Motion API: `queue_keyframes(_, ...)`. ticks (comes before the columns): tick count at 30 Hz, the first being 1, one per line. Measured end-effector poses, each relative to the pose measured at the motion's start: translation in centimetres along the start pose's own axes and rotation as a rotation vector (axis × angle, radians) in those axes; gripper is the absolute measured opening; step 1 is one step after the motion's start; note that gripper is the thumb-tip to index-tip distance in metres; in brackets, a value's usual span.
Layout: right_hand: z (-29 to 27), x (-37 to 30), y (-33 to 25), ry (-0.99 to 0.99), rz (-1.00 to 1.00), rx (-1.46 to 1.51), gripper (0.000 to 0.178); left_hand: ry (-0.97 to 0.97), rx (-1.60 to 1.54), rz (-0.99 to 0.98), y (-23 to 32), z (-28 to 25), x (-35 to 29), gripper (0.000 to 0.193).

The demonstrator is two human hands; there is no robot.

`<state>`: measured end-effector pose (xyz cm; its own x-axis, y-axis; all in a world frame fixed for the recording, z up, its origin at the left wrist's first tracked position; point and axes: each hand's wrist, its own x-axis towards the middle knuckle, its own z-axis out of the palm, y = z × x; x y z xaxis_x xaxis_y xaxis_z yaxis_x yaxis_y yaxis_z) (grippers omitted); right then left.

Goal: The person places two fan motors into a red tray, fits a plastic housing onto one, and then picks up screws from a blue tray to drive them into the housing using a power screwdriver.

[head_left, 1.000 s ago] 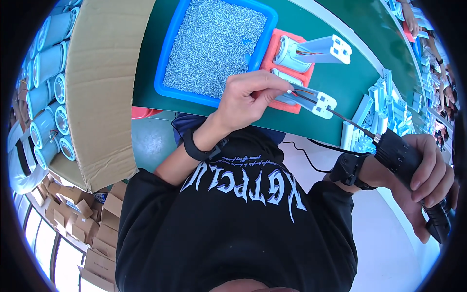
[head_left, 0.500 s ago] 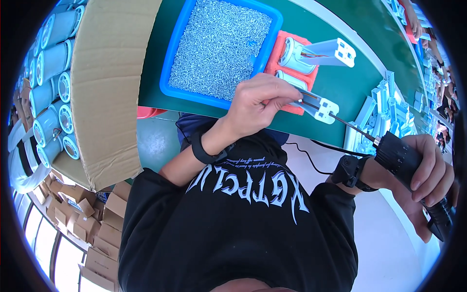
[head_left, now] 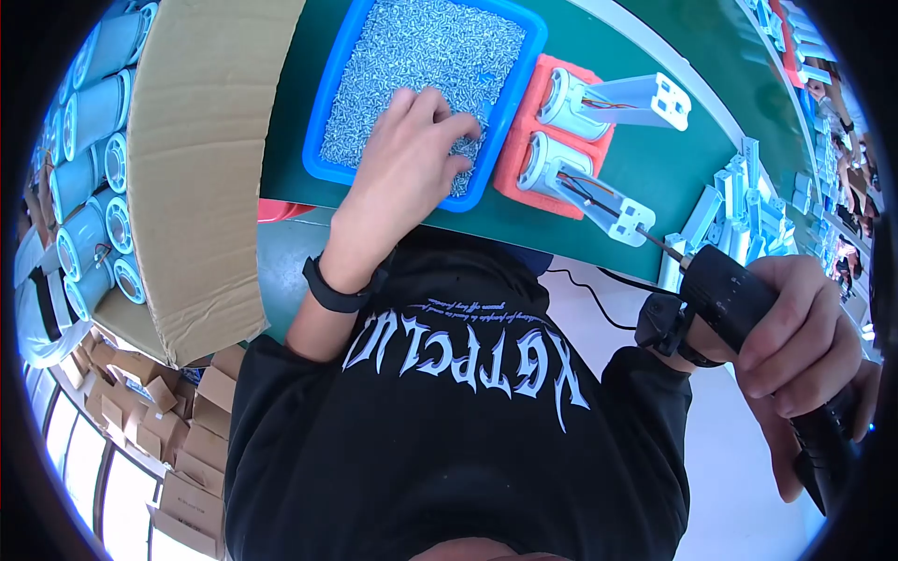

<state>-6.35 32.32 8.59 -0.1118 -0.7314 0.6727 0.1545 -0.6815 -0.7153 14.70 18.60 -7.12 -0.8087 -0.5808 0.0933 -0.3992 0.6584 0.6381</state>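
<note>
My left hand [head_left: 407, 154] is over the blue tray [head_left: 323, 140], with its bent, separated fingers dipping among the small silvery screws [head_left: 421, 51]. The fingertips are partly hidden, and no screw shows in its grasp. A black electric screwdriver [head_left: 734, 292] is wrapped in my right hand [head_left: 795, 327]. Its long bit points left and meets the white end plate of the nearer white fixture [head_left: 613, 217]. That fixture's round base rests in a red foam holder [head_left: 513, 178], and dark wires show along its open arm. Behind it a second white fixture [head_left: 645, 98] lies in the same foam, with red wires visible.
A cardboard box flap [head_left: 210, 178] rises at left, beside stacked white cylinders [head_left: 94, 117]. Several loose white parts [head_left: 739, 206] are heaped on the green table [head_left: 524, 234] at right. Open cartons [head_left: 187, 458] lie at lower left. A black cable [head_left: 594, 304] hangs below the table edge.
My left hand has left the nearer fixture and moved left into the tray of screws. My right hand and screwdriver have shifted slightly left and down, with the bit still at the end plate.
</note>
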Motion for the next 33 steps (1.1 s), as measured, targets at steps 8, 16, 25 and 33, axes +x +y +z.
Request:
queue_keyframes(8,0.4,0.1,0.7,-0.084,0.046,-0.011,0.042,0.004,-0.120,0.026,-0.8,0.5,0.3,0.005)
queue_keyframes(16,0.5,0.2,2.1,-0.159,-0.040,0.070,0.057,0.093,-0.426,-0.046,1.4,0.7,1.1,0.010)
queue_keyframes(25,-0.1,0.3,2.1,-0.165,0.024,0.102,0.056,0.242,-0.612,0.184,3.4,4.5,1.5,0.021)
queue_keyframes(33,-1.0,1.5,-0.9,-0.142,-0.202,0.264,0.038,0.209,-0.524,0.193,3.5,4.1,1.7,0.017)
